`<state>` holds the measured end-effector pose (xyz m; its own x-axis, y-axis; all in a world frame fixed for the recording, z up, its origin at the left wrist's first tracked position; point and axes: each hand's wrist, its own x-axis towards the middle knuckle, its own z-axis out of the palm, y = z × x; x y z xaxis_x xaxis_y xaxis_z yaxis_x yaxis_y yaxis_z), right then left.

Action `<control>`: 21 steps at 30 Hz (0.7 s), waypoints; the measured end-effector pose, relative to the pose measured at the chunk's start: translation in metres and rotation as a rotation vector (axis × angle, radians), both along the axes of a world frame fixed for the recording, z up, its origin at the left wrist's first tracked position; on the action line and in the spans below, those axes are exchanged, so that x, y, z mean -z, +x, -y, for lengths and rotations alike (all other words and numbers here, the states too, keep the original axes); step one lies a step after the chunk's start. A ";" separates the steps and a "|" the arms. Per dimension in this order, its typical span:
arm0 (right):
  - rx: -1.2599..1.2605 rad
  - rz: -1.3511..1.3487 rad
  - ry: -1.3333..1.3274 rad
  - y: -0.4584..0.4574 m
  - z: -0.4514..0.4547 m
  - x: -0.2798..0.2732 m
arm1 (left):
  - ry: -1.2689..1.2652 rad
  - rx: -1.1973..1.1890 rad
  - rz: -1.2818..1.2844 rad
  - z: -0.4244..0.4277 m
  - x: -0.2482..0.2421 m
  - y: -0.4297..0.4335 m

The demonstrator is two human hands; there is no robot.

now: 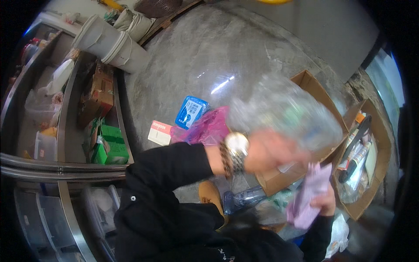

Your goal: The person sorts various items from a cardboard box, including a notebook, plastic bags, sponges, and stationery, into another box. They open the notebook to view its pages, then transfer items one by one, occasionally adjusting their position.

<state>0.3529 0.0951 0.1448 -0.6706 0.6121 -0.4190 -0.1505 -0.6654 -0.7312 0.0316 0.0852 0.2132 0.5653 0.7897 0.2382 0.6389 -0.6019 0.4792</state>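
My left hand [275, 150], blurred, wears a watch [237, 144] and a beaded bracelet at the wrist. It is beside a large clear plastic bag [288, 111] with green and blue things inside; whether the fingers grip it is blurred. My right hand [324, 200] holds a light purple package [307, 199] below it. An open cardboard box [278, 178] is partly hidden under the bag. On the floor at left lie a magenta plastic bag [209, 127], a blue plastic-wrapped pack [191, 112] and a small pink and white box [159, 133].
Another open cardboard box [381, 170] at right holds wrapped packages and a black strap-like thing. Metal shelves at left carry a green box [113, 144] and a brown carton [98, 93]. White buckets [126, 52] stand at upper left. A tan shoe [209, 196] and a plastic-wrapped dark bundle [245, 198] are near my body.
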 end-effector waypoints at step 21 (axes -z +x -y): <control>-0.279 -0.029 -0.185 -0.080 0.030 0.023 | -0.688 -1.138 -0.363 0.117 0.195 -0.284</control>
<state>0.2727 0.0646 0.1216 -0.8149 0.3183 -0.4845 0.0377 -0.8049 -0.5922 -0.2528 -0.0317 0.0181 -0.5197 0.7519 -0.4057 0.7668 0.6199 0.1667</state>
